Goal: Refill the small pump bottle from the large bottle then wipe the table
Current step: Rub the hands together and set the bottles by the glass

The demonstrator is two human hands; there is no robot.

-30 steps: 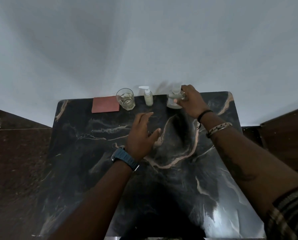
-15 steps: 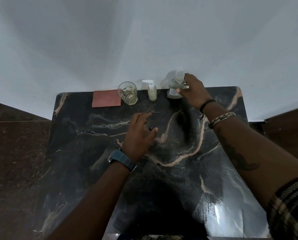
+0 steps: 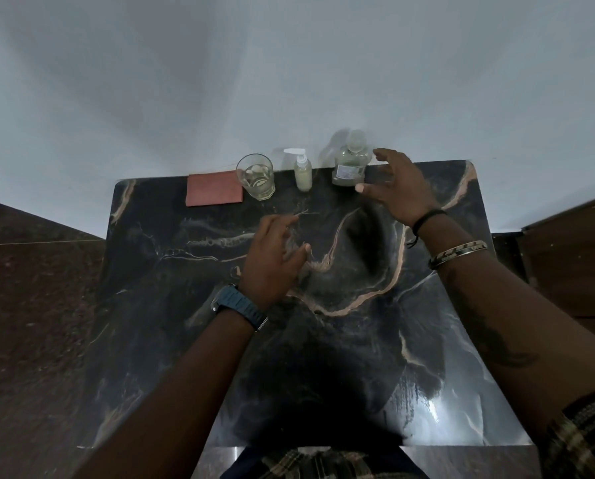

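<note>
A dark marble table (image 3: pixel 192 305) lies beneath two empty, spread hands. The right hand (image 3: pixel 398 188), fingers wide, hovers just beside the large bottle (image 3: pixel 350 164). Beyond the left hand (image 3: pixel 271 261) stand a glass (image 3: pixel 256 177) and the small pump bottle (image 3: pixel 303 171).

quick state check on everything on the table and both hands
large bottle: upright, capped, not held
small pump bottle: upright, pump on
glass: upright, some liquid inside
red cloth: flat, folded
left hand: open, empty
right hand: open, beside large bottle
</note>
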